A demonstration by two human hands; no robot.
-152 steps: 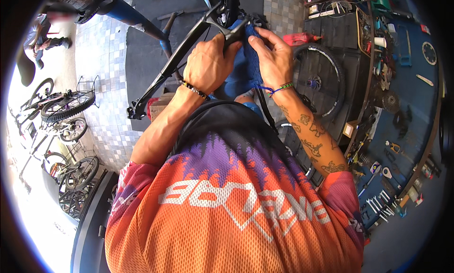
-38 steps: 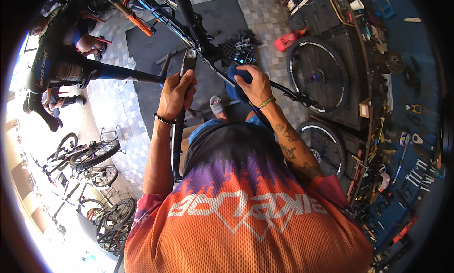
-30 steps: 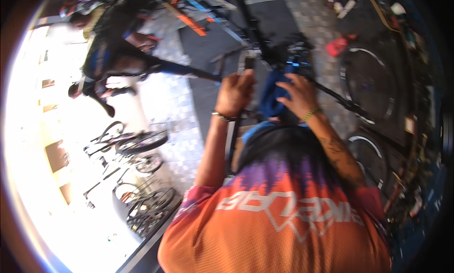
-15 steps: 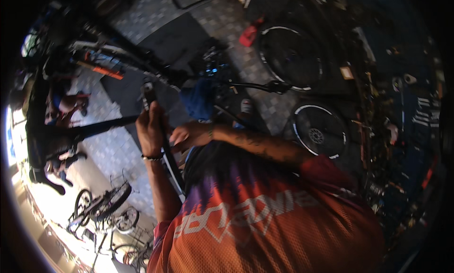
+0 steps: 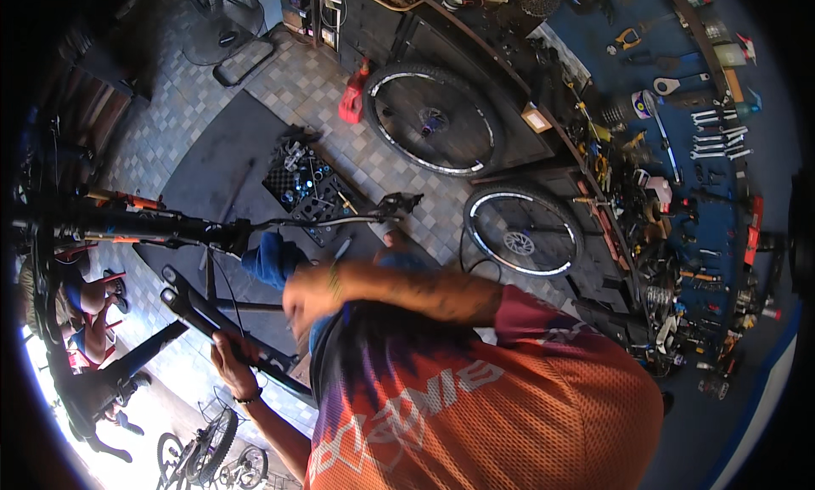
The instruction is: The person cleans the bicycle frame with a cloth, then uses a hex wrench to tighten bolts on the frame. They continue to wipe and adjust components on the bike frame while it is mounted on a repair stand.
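Observation:
My left hand (image 5: 233,363) is closed around a black forked bicycle frame part (image 5: 204,313), whose two arms point away from me and to the left. My right hand (image 5: 310,299) is smeared by motion in front of my body, right of that part; its fingers cannot be made out. Just beyond it, a bunched blue cloth (image 5: 276,259) hangs against a dark bike frame (image 5: 170,228) that comes in from the left. A crank arm with a pedal (image 5: 399,203) sticks out to the right of the cloth.
Bike parts fill a dark tray (image 5: 301,184) on a black floor mat (image 5: 199,163). Two wheels (image 5: 433,121) lean along the bench at the right, near a red bottle (image 5: 351,99). Tools hang on a blue wall board (image 5: 679,261). A seated person (image 5: 93,295) and parked bikes (image 5: 204,447) are at the left.
My view has swung to the right. The frame part in my left hand has tipped down to the left. My right hand has drawn away from that part toward my body.

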